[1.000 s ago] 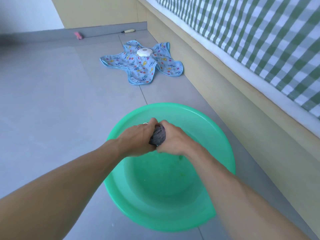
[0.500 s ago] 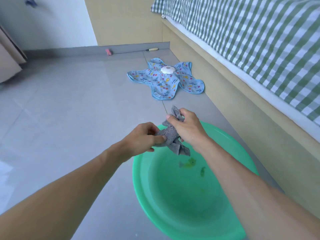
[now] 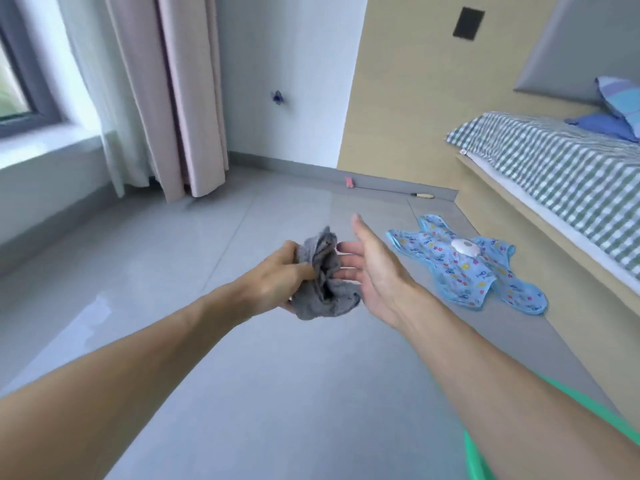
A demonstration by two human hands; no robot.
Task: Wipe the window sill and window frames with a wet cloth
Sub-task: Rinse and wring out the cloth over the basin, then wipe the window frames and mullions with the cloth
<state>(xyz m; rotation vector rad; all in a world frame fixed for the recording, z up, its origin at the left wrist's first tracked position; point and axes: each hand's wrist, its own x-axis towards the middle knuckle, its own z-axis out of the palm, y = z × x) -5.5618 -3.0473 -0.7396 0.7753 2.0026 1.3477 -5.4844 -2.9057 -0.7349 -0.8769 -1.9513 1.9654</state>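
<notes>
The grey cloth (image 3: 322,278) hangs bunched in the left hand (image 3: 277,282), whose fingers curl round it, at centre frame. The right hand (image 3: 370,271), at its 3 o'clock, spreads flat-fingered beside it. Soft, limp and probably damp-heavy; best gathered whole in the palm.

A grey tiled floor (image 3: 263,393) is bounded by a white wall (image 3: 287,57); a curtain (image 3: 166,98) is hung beside a bed (image 3: 568,174).

Two forearms in view, both bare from the near edge of the frame to the wrist; no sleeves, cuffs or gloves visible. Left hand (image 3: 277,277): bare. Right hand (image 3: 372,268): bare, palm visible. Upper arms and clothing fall outside the frame.
</notes>
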